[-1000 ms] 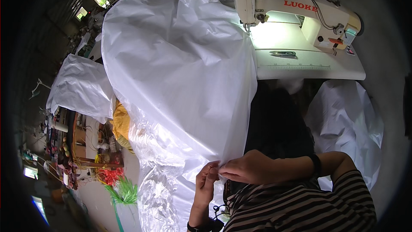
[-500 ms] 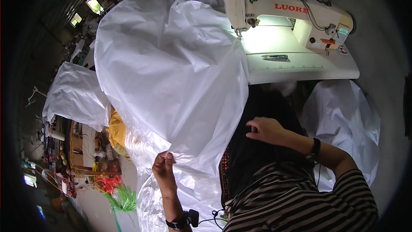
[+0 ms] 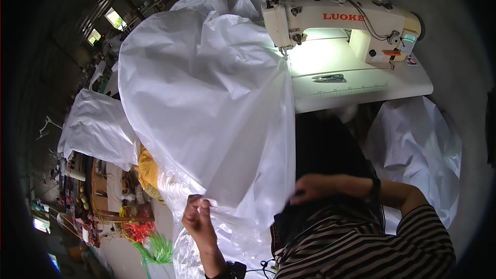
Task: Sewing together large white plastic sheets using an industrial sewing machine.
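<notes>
A large sheet of white plastic-like fabric (image 3: 206, 108) spreads from the sewing machine (image 3: 341, 23) down toward my lap. One stretch of it lies under the needle area at the machine's left end. My left hand (image 3: 199, 222) pinches the sheet's lower edge between thumb and fingers. To the right, my right hand (image 3: 312, 188) hovers over my dark-clad lap, close to the sheet's right edge. Its fingers are smeared by motion, and I cannot see whether they touch the fabric.
Thread snips (image 3: 328, 78) lie on the lit machine table (image 3: 356, 90). More white fabric (image 3: 416, 144) hangs at the right, and another white bundle (image 3: 98, 126) sits at the left. Beyond my left hand are a yellow cloth (image 3: 148, 168) and green plastic strands (image 3: 156, 248).
My right hand has moved down and slightly left, toward the sheet's edge. My left hand keeps its pinch, a little lower in the picture. The whole view has shifted slightly.
</notes>
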Available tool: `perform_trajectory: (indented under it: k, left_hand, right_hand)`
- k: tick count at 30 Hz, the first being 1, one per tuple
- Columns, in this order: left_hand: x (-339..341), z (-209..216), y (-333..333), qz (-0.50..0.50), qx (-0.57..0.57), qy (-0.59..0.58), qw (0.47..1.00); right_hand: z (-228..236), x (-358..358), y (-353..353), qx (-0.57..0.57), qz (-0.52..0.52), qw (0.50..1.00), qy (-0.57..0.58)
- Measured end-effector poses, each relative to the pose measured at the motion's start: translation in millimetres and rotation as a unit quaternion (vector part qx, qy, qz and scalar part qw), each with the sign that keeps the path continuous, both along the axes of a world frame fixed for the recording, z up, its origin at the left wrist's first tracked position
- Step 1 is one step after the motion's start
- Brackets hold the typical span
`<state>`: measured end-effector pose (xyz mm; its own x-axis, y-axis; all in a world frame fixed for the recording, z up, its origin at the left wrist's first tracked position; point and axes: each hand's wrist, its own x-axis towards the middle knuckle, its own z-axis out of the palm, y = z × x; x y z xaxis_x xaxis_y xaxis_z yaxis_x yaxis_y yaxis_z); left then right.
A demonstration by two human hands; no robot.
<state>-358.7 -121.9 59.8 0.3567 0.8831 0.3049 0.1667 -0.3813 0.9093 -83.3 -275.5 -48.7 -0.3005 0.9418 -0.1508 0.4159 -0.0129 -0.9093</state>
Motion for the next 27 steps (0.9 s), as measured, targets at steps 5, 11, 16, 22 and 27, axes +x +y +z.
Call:
perform_trajectory:
  k: [5, 11, 16, 22, 27]
  left_hand:
    - [24.4, 22.3, -44.7, -0.164, 0.227, 0.092, 0.956]
    - [24.7, 6.1, -59.1, -0.143, 0.084, 0.037, 0.985]
    - [13.8, -17.1, -60.3, -0.105, 0.001, 0.009, 0.994]
    - [14.7, -4.8, -61.1, -0.099, 0.124, 0.065, 0.985]
    - [34.7, 2.9, -81.3, -0.258, 0.161, 0.117, 0.945]
  right_hand:
    - [98.8, -63.8, -46.3, 0.119, 0.117, 0.971, 0.170]
    - [95.4, -36.1, -40.7, -0.041, 0.031, 0.993, -0.107]
    - [52.1, -71.7, 1.5, -0.083, 0.079, 0.970, -0.215]
    - [50.3, -84.0, -8.1, 0.064, 0.134, 0.969, -0.198]
    - [93.7, -82.1, -59.3, 0.242, 0.067, 0.967, -0.044]
